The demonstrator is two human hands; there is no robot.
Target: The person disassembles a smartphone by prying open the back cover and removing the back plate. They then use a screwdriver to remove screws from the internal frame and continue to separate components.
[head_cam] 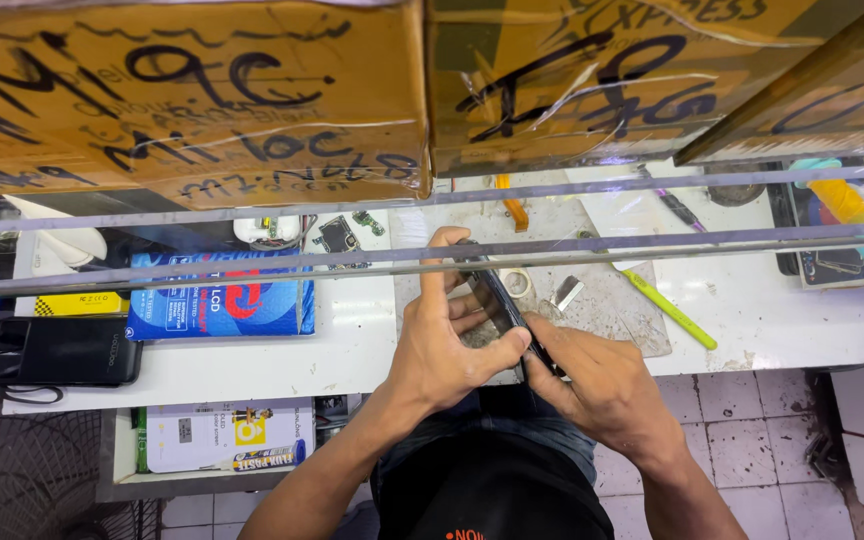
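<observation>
Both hands hold a slim dark phone point(497, 300) tilted on edge above the near side of the white counter point(352, 350). The left hand point(447, 340) has its grip pinched around the phone's left edge; the right hand point(597, 385) pinches its near end. A lime-green pen-shaped tool point(670, 310) lies to the right.

A thin, flat, dark phone point(497, 300) is held up on its edge over the white work table, tilted, between both hands. Its lower end is hidden by fingers.
</observation>
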